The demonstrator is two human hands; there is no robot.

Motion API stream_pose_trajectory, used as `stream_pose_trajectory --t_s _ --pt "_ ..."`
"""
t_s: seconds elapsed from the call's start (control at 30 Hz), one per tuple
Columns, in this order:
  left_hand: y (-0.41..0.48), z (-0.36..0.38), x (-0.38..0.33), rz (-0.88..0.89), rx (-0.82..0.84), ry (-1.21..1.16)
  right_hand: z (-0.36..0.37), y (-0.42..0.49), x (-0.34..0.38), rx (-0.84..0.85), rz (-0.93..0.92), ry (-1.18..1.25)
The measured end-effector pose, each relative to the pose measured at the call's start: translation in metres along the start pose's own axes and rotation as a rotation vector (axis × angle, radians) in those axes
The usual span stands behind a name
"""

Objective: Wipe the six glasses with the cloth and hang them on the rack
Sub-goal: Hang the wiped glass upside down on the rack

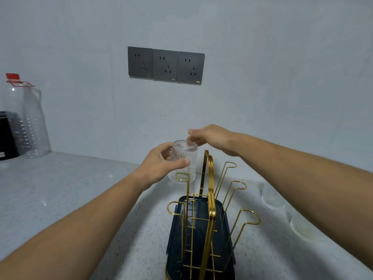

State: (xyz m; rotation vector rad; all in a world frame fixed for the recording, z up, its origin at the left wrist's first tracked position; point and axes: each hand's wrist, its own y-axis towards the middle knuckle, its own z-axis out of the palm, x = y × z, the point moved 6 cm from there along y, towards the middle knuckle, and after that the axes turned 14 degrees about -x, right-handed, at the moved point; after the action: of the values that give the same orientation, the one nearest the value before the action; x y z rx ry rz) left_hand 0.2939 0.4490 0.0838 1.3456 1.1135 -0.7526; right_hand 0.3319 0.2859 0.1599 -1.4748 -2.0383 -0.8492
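Glasses number three in view. One ribbed clear glass (185,150) is in my left hand (161,166), turned mouth down, with my fingers and thumb curled firmly round its side. It sits over the far left prong (182,175) of the rack (210,178), and the prong's gold loop shows through the lower part of the glass. My right hand (212,138) reaches in from the right, with fairly straight fingertips resting on the upturned base and gripping nothing. The other two glasses (271,199) (300,227) stand on the speckled grey counter (60,188), right of the rack and partly behind my right forearm. They are too blurred to tell whether anything is in them. The rack is one gold wire frame with a tall arched handle down its middle. I count five looped prongs in view, two on the left and three on the right, and only the far left one has a glass over it. The frame stands in one dark blue tray (175,235). At the far left of the counter, against the wall, stands one large see-through plastic bottle (32,122) with a red cap, and a black box (6,134) stands just beside it at the edge of view. Three dark grey sockets (165,64) sit side by side on the pale wall above.
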Motion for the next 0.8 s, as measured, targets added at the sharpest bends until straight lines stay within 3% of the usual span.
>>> stream_pose_trajectory --t_s 0.67,0.8 --pt "-0.017 0.003 0.025 -0.100 0.048 0.088 0.013 -0.015 -0.008 0.023 0.078 -0.047" --pt "-0.024 0.000 0.011 -0.114 0.068 0.171 -0.009 -0.025 -0.006 -0.104 0.025 -0.009"
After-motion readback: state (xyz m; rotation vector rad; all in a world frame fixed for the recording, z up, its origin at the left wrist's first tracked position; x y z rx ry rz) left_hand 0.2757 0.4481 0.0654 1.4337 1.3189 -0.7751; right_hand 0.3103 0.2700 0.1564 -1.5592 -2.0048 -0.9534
